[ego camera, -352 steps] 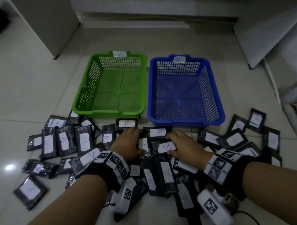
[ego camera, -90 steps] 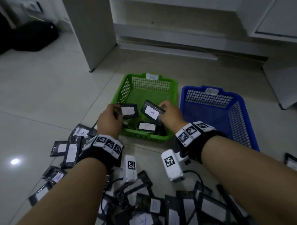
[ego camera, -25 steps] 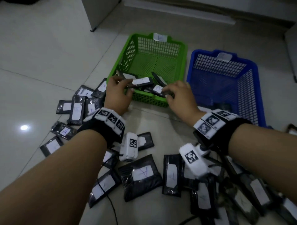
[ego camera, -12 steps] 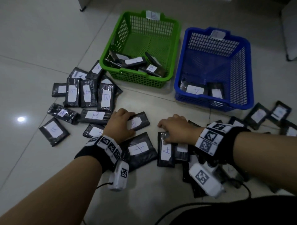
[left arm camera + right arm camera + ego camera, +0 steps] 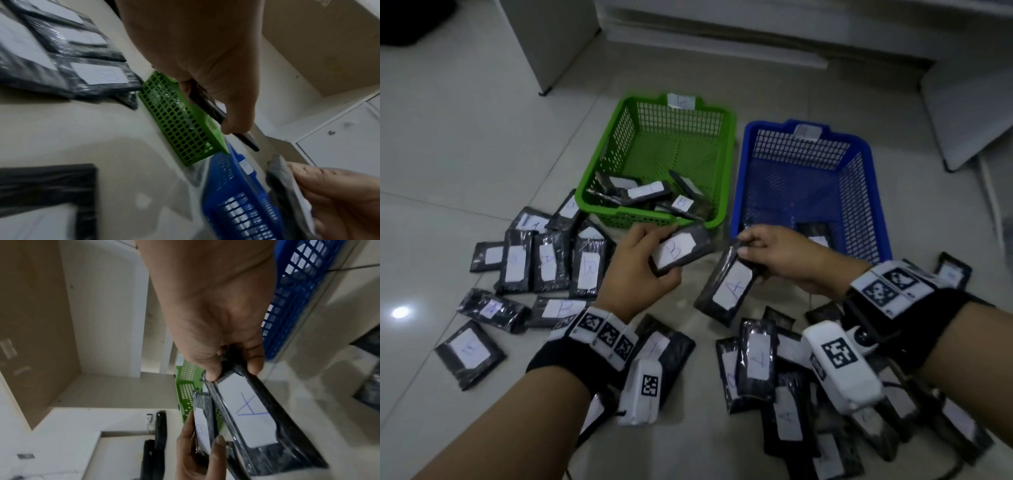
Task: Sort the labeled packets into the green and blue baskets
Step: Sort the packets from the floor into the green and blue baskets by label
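My left hand (image 5: 640, 263) grips a black packet labeled B (image 5: 678, 250) just in front of the green basket (image 5: 726, 164), which holds several packets. In the left wrist view that B packet (image 5: 216, 112) shows edge-on between thumb and fingers. My right hand (image 5: 774, 253) pinches the top edge of a black packet labeled A (image 5: 729, 287), which hangs down in front of the blue basket (image 5: 866, 178). The right wrist view shows the A packet (image 5: 251, 412) pinched at its top, with the B packet (image 5: 202, 433) beside it.
Many black labeled packets lie on the tiled floor: a group at the left (image 5: 544, 260) and a heap at the lower right (image 5: 774, 370). White cabinets (image 5: 551, 37) stand behind the baskets. A packet (image 5: 815, 233) lies in the blue basket's near end.
Both hands were on packets on the floor half a second ago. They have since lifted one packet each and moved toward the baskets' near edges.
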Tool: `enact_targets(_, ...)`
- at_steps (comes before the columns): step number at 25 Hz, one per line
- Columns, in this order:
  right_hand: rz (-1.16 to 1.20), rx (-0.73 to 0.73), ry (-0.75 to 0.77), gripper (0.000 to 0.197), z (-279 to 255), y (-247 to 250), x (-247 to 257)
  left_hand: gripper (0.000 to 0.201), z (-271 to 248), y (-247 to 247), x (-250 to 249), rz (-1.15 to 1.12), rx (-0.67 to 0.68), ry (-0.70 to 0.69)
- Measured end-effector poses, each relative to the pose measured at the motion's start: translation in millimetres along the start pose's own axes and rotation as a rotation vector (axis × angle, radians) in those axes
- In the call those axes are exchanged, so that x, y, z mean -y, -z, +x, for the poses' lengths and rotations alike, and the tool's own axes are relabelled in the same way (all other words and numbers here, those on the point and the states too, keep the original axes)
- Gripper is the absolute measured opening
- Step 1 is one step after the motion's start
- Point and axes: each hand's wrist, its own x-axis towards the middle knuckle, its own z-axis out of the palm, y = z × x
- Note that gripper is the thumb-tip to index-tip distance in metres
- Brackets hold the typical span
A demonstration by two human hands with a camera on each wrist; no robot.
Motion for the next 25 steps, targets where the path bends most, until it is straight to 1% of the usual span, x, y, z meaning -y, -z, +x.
enact_targets(2,0.196,-0.137,0.019,0.009,2.5,14.4,5.0,0.063,31.8,-1.6,-7.9,0.074,-0.061,-0.044)
enact_targets(3,0.286,-0.206,0.03,0.009,4.2,21.6,5.9,0.062,48.9,-3.0,-11.7,0.12,-0.069,-0.054)
enact_targets(6,0.453,-0.396,0.038,0.021,13.5,42.6,-3.0,0.063,91.0,-12.0,-14.3,0.194,-0.019,-0.011)
enact_targets(8,0.478,-0.546,0.009,0.024,24.0,56.5,-19.8,0.064,108.2,-23.4,-9.7,0.172,0.05,0.042)
enact_targets(10,0.378,-0.679,-0.04,0.028,33.8,64.6,-40.0,0.065,114.4,-32.4,-3.2,0.167,0.096,0.089)
enact_targets(11,0.318,-0.703,-0.061,0.029,37.9,66.0,-49.4,0.064,115.5,-34.8,-0.9,0.173,0.099,0.113)
enact_targets(13,0.188,-0.679,-0.094,0.023,41.0,64.3,-62.0,0.06,117.3,-40.2,1.3,0.216,0.101,0.159)
enact_targets(15,0.01,-0.614,-0.112,0.018,43.3,60.3,-65.9,0.061,118.2,-43.7,-2.1,0.297,0.102,0.197)
enact_targets(17,-0.161,-0.576,-0.139,0.016,44.1,57.7,-62.6,0.064,119.2,-45.8,-8.4,0.364,0.086,0.27)
enact_targets(20,-0.251,-0.55,-0.101,0.018,35.7,57.3,-57.7,0.06,119.4,-47.9,-17.5,0.321,0.047,0.4)
enact_targets(22,-0.267,-0.52,-0.058,0.021,28.4,54.3,-56.1,0.058,116.8,-51.1,-19.9,0.34,0.06,0.394)
enact_targets(24,-0.362,-0.49,0.008,0.02,19.4,49.1,-55.6,0.057,109.3,-55.9,-23.4,0.436,0.119,0.319)
enact_targets(25,-0.447,-0.445,0.034,0.022,17.1,46.7,-55.9,0.056,104.9,-56.9,-24.6,0.469,0.147,0.281)
